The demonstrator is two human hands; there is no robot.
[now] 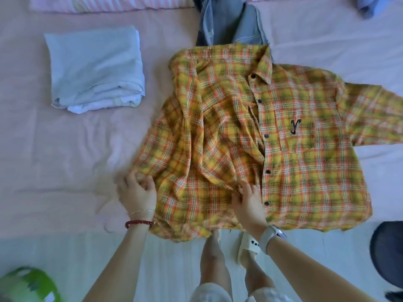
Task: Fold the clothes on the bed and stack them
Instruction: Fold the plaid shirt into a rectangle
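left wrist: red bead bracelet (139, 223), thin chain | right wrist: white watch (270, 236) | white shorts (210, 293)

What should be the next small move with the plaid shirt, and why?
Probably draw the bunched half flat toward the near edge. The plaid shirt lies button-side up; the half by its pocket is smooth, the other is wrinkled. The left hand pinches its corner and the right hand grips the fabric near the placket.
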